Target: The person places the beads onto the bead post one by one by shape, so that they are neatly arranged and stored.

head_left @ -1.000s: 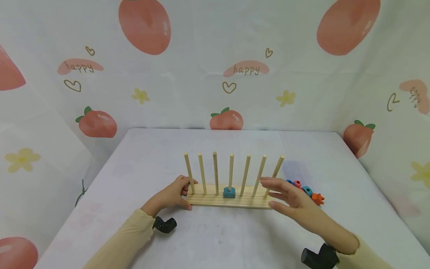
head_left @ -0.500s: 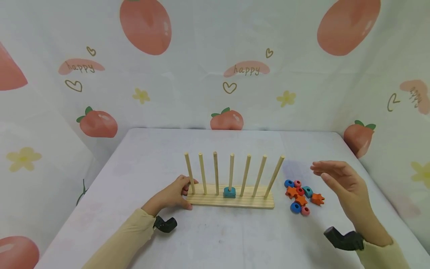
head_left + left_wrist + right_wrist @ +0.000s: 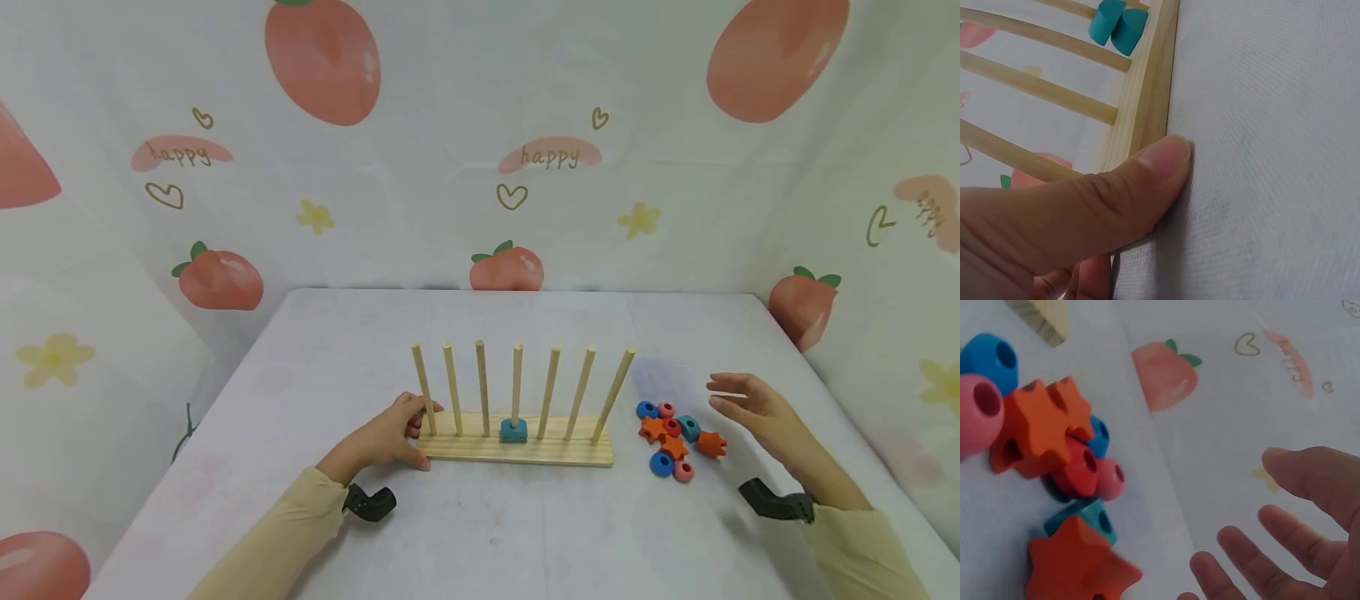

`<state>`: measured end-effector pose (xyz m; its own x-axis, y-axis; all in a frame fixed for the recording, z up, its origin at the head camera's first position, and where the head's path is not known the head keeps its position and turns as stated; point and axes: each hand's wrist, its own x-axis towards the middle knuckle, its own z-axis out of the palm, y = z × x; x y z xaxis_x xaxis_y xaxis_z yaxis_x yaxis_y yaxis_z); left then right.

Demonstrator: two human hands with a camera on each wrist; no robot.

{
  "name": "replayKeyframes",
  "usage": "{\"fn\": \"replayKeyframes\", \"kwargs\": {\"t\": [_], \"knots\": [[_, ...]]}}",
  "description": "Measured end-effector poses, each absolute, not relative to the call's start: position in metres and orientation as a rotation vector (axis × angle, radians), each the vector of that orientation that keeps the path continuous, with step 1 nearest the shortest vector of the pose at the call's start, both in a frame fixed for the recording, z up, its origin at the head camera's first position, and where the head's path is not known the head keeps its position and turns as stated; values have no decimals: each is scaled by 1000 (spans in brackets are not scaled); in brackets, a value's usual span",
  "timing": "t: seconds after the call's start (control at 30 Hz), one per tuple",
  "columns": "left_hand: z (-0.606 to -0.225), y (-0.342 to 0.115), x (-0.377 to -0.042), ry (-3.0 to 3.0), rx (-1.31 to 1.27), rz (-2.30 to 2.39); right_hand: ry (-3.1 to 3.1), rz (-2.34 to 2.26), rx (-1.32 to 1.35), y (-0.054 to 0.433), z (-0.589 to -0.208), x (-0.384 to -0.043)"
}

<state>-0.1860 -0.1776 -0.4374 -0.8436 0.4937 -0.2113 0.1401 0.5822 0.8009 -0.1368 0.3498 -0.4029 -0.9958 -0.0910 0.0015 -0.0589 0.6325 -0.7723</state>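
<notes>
My left hand [image 3: 382, 437] grips the left end of a wooden peg board [image 3: 480, 450], thumb along the front edge and fingers behind. Several upright wooden pegs rise from the board. At the foot of the middle peg sits a teal bead [image 3: 513, 432], also visible in the left wrist view near the top. My right hand [image 3: 761, 412] hovers with relaxed, spread fingers, holding nothing. It is just right of a cluster of loose beads, nearest an orange star bead [image 3: 711, 444] and a second teal bead [image 3: 688, 427]. The right wrist view shows the same orange star bead [image 3: 1066, 562] beside the fingers.
The loose cluster lies right of the board: a blue bead [image 3: 662, 464], a pink bead [image 3: 683, 471], a red bead [image 3: 672, 427], more orange stars and others. A patterned cloth [image 3: 420, 200] hangs behind the white-covered table [image 3: 450, 542].
My right hand has moved away from the board's right end, out to the right past the bead cluster, and lowered, uncovering the beads. The left hand stays on the board.
</notes>
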Motion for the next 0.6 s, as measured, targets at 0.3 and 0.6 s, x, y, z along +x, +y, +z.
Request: {"fn": "replayKeyframes", "kwargs": {"t": [0.3, 0.6], "knots": [[-438, -177, -186, 2415, 503, 1147, 2640, -1178, -100, 354, -425, -147], [-438, -177, -187, 2428, 506, 1138, 2678, -1033, -75, 346, -432, -155]]}}
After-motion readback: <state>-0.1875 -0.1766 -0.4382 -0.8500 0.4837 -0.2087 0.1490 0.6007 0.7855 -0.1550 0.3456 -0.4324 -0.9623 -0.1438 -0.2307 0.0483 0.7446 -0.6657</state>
